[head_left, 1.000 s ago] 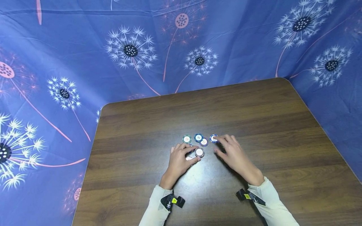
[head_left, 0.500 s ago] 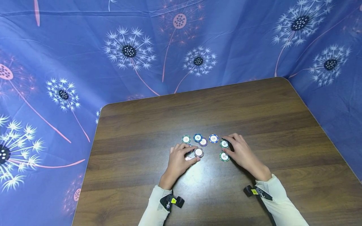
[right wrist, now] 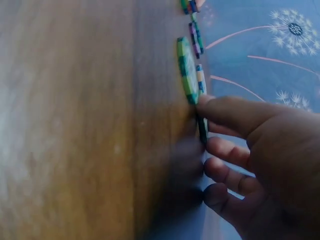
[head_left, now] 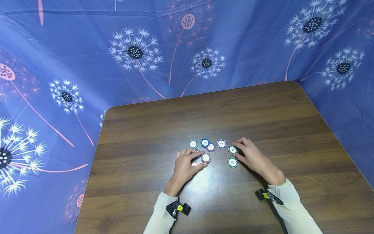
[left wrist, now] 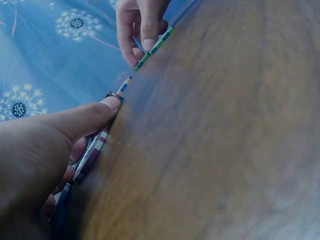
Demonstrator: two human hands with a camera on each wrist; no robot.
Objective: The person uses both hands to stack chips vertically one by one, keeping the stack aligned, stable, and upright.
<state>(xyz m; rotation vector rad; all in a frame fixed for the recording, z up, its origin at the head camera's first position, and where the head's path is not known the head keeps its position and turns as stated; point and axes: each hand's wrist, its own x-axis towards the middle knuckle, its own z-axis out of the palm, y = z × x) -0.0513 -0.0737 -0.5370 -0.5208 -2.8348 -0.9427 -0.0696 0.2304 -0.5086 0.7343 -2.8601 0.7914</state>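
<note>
Near the table's middle my left hand [head_left: 184, 165] holds a white-centred poker chip [head_left: 206, 158] by its edge between thumb and index finger. Other chips lie partly hidden beneath this hand. To the right, my right hand [head_left: 255, 159] grips a green-edged poker chip [head_left: 232, 149] marked 20, thumb on the near side. A second green 20 chip [head_left: 232, 162] lies just in front of it, flat on the wood. In the right wrist view the thumb [right wrist: 220, 110] is beside the chips, which appear edge-on.
Behind the hands lie a green chip [head_left: 193, 144], a dark blue chip [head_left: 205, 142] overlapping a purple chip [head_left: 210, 147], and a blue chip [head_left: 221, 144] marked 10. The brown wooden table [head_left: 163, 126] ends at a blue dandelion-print cloth [head_left: 245, 39].
My right hand has moved right from the blue 10 chip to the upper green chip, bringing both green 20 chips into sight. The left hand keeps its place.
</note>
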